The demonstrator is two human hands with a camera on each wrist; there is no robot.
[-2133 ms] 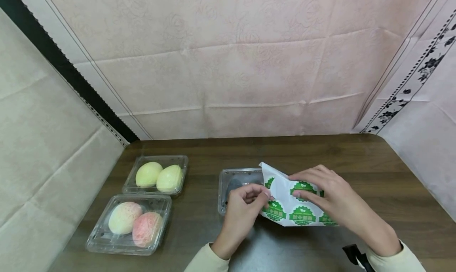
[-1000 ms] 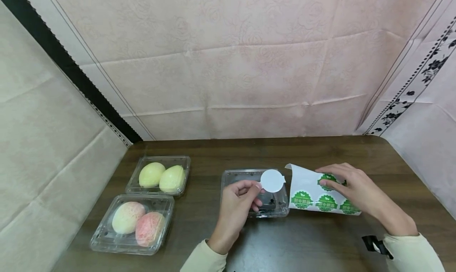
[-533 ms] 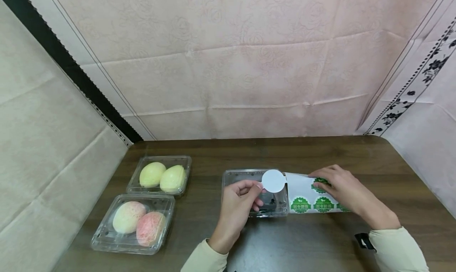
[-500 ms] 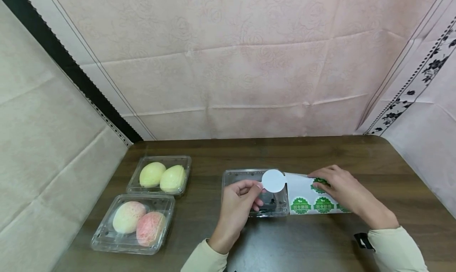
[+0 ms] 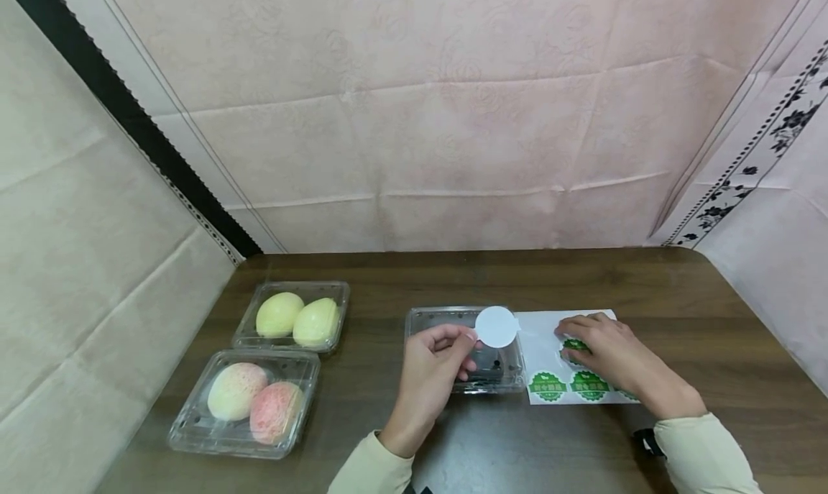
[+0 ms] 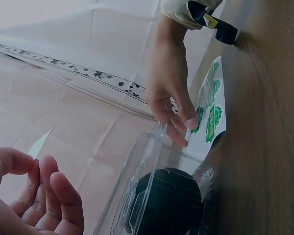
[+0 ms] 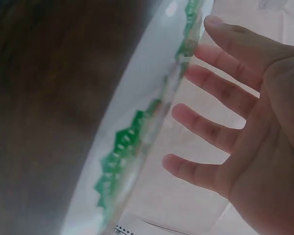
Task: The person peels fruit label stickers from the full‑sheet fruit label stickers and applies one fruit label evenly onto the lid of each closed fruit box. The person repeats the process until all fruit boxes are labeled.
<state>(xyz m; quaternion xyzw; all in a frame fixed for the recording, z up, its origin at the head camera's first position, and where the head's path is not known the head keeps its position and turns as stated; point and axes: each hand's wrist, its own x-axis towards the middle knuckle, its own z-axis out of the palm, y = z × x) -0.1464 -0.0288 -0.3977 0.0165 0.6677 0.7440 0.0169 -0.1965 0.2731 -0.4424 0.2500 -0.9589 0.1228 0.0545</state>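
Observation:
My left hand point(image 5: 436, 379) pinches a round white-backed sticker point(image 5: 497, 327) by its edge, between thumb and index finger. The sticker is above a closed clear plastic box point(image 5: 423, 319), which holds a dark round thing point(image 6: 174, 200) in the left wrist view. To the right lies a white sticker sheet point(image 5: 538, 346) with several green printed round stickers, flat on the table and right at the box's edge. My right hand point(image 5: 614, 361) is over the sheet with its fingertips at it. In the right wrist view its fingers point(image 7: 210, 127) are spread and nearly straight.
On the left of the wooden table point(image 5: 362, 436) are two more clear boxes. The back box point(image 5: 343, 300) holds two pale yellow balls point(image 5: 297, 318); the front box point(image 5: 194, 436) holds a cream ball point(image 5: 236, 391) and a pink ball point(image 5: 275, 411). Pale cloth point(image 5: 453, 156) hangs behind.
The left hand has peeled the round sticker off the sheet and holds it over the box. The right hand has moved the sheet right and brought it down flat onto the table.

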